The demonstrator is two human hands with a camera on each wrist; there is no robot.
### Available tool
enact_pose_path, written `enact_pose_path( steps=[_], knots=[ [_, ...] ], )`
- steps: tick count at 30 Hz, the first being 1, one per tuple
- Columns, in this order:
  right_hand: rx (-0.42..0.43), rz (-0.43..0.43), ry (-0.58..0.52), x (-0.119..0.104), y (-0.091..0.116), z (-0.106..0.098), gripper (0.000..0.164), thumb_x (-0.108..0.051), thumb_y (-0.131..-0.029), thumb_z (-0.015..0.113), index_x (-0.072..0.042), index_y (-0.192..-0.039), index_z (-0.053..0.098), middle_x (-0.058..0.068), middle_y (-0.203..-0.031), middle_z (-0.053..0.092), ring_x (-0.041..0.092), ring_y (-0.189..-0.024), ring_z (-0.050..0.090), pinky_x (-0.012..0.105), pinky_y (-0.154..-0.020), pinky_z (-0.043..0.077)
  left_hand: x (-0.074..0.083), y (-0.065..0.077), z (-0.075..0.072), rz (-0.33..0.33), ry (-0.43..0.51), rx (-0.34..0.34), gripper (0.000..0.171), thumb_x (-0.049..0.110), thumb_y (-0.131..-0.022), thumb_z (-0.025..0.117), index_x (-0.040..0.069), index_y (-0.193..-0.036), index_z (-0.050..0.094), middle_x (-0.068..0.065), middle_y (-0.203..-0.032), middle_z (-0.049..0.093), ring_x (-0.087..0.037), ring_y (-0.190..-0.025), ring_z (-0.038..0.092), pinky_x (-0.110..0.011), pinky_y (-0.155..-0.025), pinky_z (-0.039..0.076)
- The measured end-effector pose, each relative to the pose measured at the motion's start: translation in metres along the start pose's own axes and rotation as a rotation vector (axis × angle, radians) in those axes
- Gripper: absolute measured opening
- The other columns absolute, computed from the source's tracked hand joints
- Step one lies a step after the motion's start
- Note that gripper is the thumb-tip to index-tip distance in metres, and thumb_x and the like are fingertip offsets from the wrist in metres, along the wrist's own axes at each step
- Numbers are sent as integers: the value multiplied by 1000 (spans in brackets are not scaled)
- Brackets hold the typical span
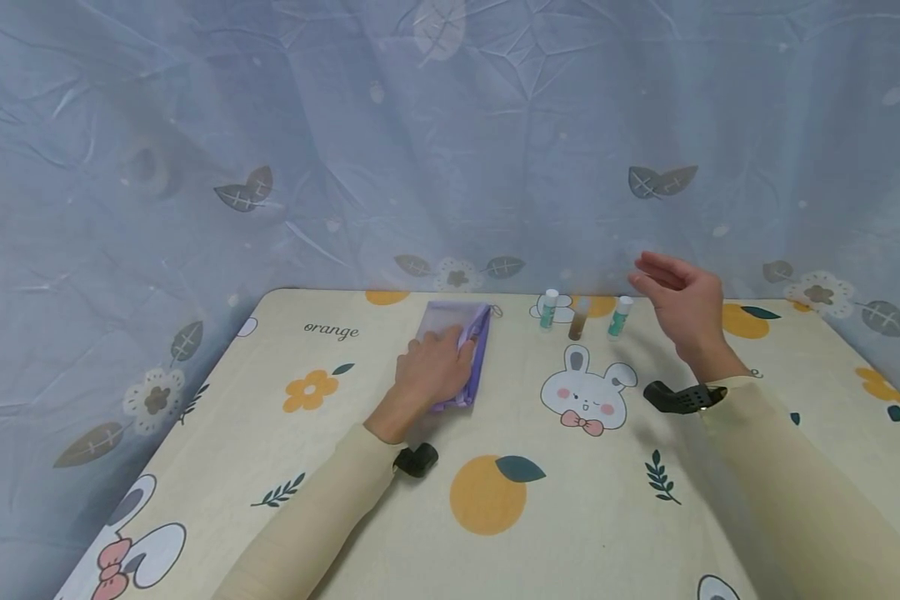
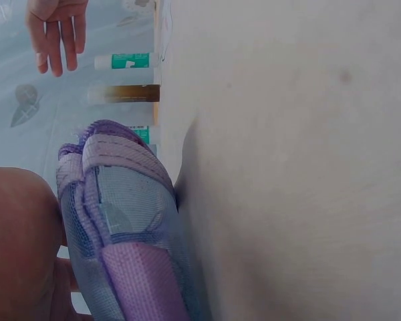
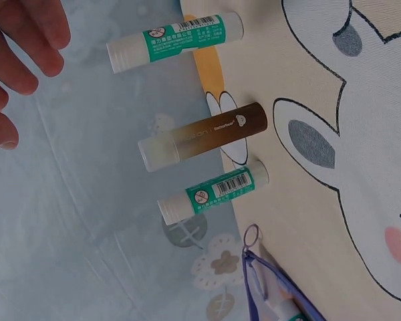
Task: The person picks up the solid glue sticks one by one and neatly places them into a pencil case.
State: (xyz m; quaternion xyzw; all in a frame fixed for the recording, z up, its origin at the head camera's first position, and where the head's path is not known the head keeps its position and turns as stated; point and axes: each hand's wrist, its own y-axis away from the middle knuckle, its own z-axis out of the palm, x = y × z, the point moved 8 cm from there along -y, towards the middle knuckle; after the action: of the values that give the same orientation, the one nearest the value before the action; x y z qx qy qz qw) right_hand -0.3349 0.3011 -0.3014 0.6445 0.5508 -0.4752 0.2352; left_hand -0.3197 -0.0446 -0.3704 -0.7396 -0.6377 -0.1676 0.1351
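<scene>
Left grip (image 1: 435,367) on top of purple-edged mesh pouch (image 2: 134,214), pouch lying beneath it on desk (image 1: 570,550) — hard to tell whether fingers clamp it. Right grip (image 1: 678,300) raised, fingers loosely extended, apart. Left of right grip, upright: green-and-white glue stick (image 3: 176,43) nearest, then brown tube (image 3: 210,137), then second glue stick (image 3: 217,194).

Here's the left hand (image 2: 17,241), right up against the pouch (image 2: 134,200), all purple bands and bluish mesh, shadow falling across the table (image 2: 307,167)! Beyond, standing in a row: a green tube (image 2: 144,134) mostly hidden behind the pouch, a brown tube (image 2: 130,93), a second green tube (image 2: 130,61). And there's the right hand (image 2: 59,30), fingers outstretched, apart from them, against the leaf-printed curtain (image 2: 7,73).
</scene>
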Motion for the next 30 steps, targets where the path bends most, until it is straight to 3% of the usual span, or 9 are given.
enact_pose_path(
  steps=[13, 30],
  knots=[
    [7, 29, -26, 4, -3, 4, 58, -41, -105, 66, -20, -157, 53, 5, -159, 58, 23, -144, 58, 39, -122, 45, 1, 0, 1, 2, -2, 4, 58, 50, -113, 33, 19, -161, 45, -22, -151, 58, -50, -134, 55, -68, -106, 47],
    [-34, 149, -54, 25, -6, 15, 65, -45, -103, 68, -21, -160, 49, 6, -162, 54, 25, -149, 53, 43, -124, 43, 0, -2, -2, -7, 4, -12, 57, 50, -113, 34, 21, -159, 47, -21, -148, 60, -50, -134, 56, -68, -103, 49]
  ],
)
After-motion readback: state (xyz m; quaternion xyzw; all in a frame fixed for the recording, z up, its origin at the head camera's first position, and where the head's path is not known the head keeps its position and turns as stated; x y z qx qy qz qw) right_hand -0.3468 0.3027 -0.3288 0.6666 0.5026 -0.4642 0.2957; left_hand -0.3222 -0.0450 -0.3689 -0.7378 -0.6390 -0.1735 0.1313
